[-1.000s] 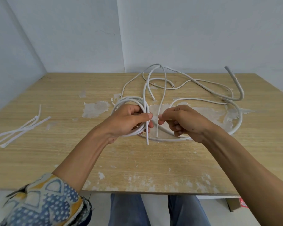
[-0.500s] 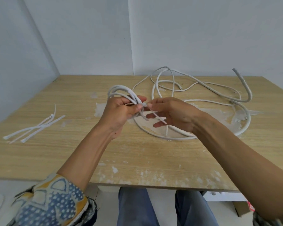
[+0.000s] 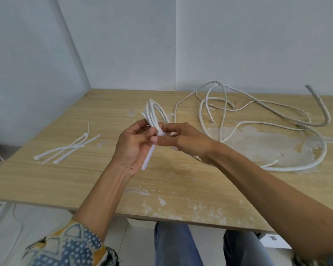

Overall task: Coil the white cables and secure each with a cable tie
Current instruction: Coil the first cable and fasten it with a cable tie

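Two hands, the left hand (image 3: pixel 132 144) and right hand (image 3: pixel 178 139), meet above one wooden table (image 3: pixel 85 181). One coiled cable (image 3: pixel 154 114) with one cable tie (image 3: pixel 148 158). About three spare ties (image 3: pixel 65 148) at the table's left; loose cables (image 3: pixel 258 120) tangled at its right, number unclear.

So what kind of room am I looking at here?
Probably a bare workroom, not a home: a paint-smeared light wooden table pushed into a corner of plain pale walls, holding only loose white cables and spare white cable ties.
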